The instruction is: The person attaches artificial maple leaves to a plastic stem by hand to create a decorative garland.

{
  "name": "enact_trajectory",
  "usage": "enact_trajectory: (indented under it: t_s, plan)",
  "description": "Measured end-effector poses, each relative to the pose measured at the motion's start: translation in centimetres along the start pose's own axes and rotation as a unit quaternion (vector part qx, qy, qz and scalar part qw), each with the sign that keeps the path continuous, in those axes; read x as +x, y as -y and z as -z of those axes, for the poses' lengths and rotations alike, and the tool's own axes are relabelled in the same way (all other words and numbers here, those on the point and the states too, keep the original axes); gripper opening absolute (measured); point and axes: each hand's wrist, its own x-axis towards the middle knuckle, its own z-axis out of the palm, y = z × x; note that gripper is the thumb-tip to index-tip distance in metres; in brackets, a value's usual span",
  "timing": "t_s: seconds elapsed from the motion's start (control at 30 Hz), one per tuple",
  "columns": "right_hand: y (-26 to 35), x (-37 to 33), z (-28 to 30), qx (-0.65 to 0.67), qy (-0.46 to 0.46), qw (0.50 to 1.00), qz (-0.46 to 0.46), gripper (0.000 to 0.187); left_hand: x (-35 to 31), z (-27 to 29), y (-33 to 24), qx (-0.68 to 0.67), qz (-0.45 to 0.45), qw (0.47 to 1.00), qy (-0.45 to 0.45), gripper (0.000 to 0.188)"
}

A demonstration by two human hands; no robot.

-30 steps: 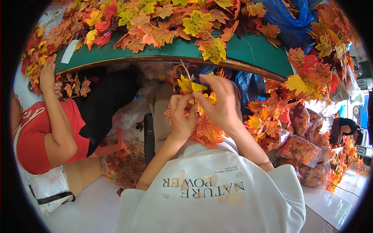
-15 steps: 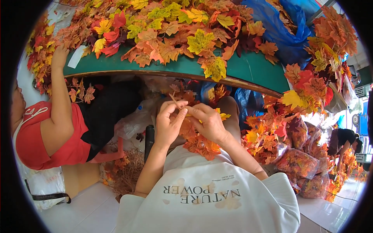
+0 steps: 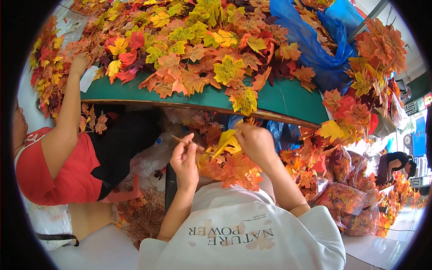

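Note:
My left hand (image 3: 184,164) is closed, pinching a thin brown stem (image 3: 179,140) of an artificial maple leaf spray between thumb and fingers. Orange leaves (image 3: 236,168) of the spray hang over my lap, just above my white shirt. To the right, my right hand (image 3: 257,143) has its fingers curled at the edge of a yellow artificial leaf (image 3: 228,143). That leaf lies between my two hands, above the orange ones. Its join to the stem is partly hidden by the leaves and fingers.
A green table (image 3: 283,101) ahead bears a heap of artificial leaves (image 3: 189,54) and a blue plastic bag (image 3: 306,40). On the left sits a person in red (image 3: 63,168), one arm reaching into the heap. Clear bags of leaves (image 3: 344,198) stand at right; another person (image 3: 396,164) bends beyond.
My hands have moved apart. The right one has gone up and to the right, and the yellow leaf now shows between them. The left hand still holds the stem, slightly lower.

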Motion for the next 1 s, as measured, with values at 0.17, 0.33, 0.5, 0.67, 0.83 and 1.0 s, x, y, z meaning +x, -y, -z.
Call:
enact_trajectory:
  t_s: [0.17, 0.33, 0.5, 0.67, 0.83, 1.0]
  plan:
    - [-0.8, 10.0, 6.5, 0.079, -0.301, 0.945, 0.102, 0.015, 0.5, 0.4, 0.2, -0.046, 0.037, 0.998, -0.025, 0.022]
    - [-6.5, 21.2, 6.1, 0.158, -0.087, 0.981, -0.074, 0.031, 0.5, -0.2, 0.5, -0.077, 0.082, 0.994, -0.014, 0.013]
    - [-5.7, 23.8, 5.0, -0.004, -0.041, 0.995, -0.092, 0.038, 0.7, 0.5, 0.5, -0.074, 0.089, 0.993, -0.016, 0.012]
    - [-5.5, 23.7, 6.1, 0.029, -0.215, 0.976, -0.002, 0.022, 0.9, 0.7, 0.4, -0.084, 0.087, 0.993, -0.016, 0.013]
    - [-6.1, 22.5, 6.8, -0.076, -0.336, 0.901, 0.265, 0.005, 0.6, 0.6, 1.1, -0.077, 0.102, 0.992, -0.011, 0.011]
    - [-9.1, 21.3, 5.7, -0.36, -0.065, 0.877, 0.312, 0.034, 0.6, 0.4, 1.2, -0.075, 0.104, 0.992, 0.002, 0.011]
